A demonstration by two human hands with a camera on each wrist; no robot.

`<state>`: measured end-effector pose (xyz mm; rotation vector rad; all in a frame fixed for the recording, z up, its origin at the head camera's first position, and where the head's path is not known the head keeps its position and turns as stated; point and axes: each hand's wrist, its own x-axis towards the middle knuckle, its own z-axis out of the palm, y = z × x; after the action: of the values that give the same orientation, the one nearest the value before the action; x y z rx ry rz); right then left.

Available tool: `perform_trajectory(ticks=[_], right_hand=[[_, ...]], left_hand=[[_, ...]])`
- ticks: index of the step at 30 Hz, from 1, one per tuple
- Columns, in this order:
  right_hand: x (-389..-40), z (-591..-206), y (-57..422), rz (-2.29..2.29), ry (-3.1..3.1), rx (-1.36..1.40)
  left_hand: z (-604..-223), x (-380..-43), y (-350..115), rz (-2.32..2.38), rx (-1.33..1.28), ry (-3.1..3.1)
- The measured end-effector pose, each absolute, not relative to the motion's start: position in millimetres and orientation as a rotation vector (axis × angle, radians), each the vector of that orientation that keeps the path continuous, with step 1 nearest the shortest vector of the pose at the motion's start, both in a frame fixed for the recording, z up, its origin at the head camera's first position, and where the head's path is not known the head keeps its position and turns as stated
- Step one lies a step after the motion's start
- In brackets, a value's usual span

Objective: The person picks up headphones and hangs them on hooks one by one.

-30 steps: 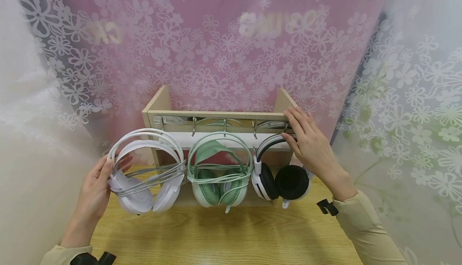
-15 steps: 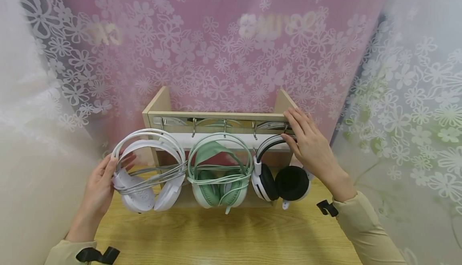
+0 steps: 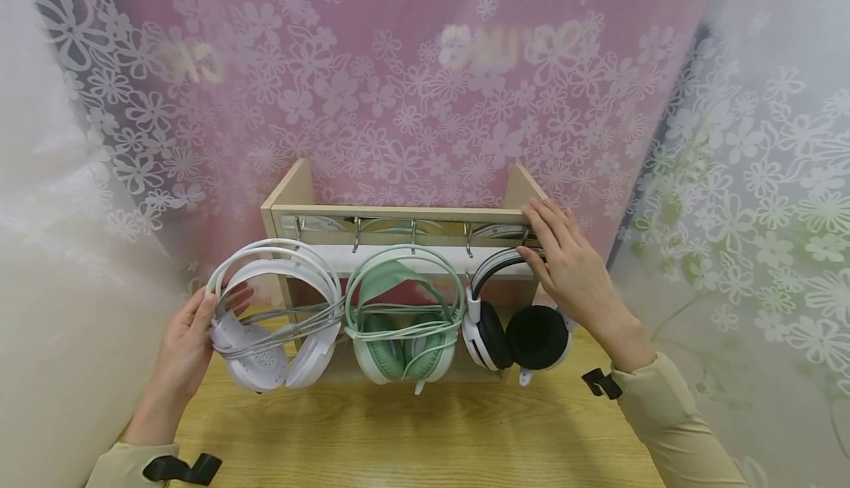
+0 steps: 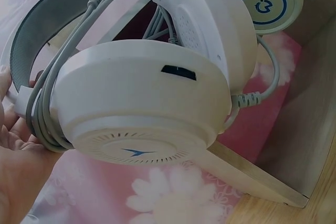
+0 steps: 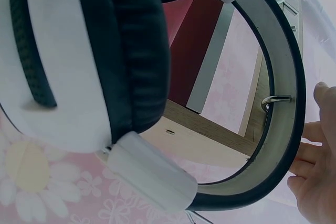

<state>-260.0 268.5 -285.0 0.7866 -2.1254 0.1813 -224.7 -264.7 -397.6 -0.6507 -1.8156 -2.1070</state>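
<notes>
My left hand holds the white headphones by the left side of their headband, thumb in front and fingers behind. A grey cable is wound around them; in the left wrist view the white ear cup hides part of the rack. My right hand rests on the top right end of the wooden rack, its fingers extended. Just below it hang black-and-white headphones, whose headband sits over a metal hook in the right wrist view. The fingertips lie close to that headband.
Mint-green headphones, wrapped in their own cable, hang at the middle of the rack. Several metal hooks line its front rail. Below is a wood-grain table; a pink flowered curtain stands behind.
My left hand and the white headphones have shifted slightly right, toward the green pair. The right hand stays on the rack, and the other headphones have barely moved.
</notes>
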Motion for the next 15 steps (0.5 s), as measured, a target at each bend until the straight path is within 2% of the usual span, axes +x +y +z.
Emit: perform_trajectory(ticks=[8,15], right_hand=[[-260.5,-285.3,267.8,0.178,-2.128,0.782],[-261.2,-286.1,268.4,0.185,-2.131,0.783]], left_hand=[[-403.4,-227.5,-265.4,-2.143,-0.733,-1.75],[-405.8,-229.2,-262.4,-2.13,-0.667,-1.743]])
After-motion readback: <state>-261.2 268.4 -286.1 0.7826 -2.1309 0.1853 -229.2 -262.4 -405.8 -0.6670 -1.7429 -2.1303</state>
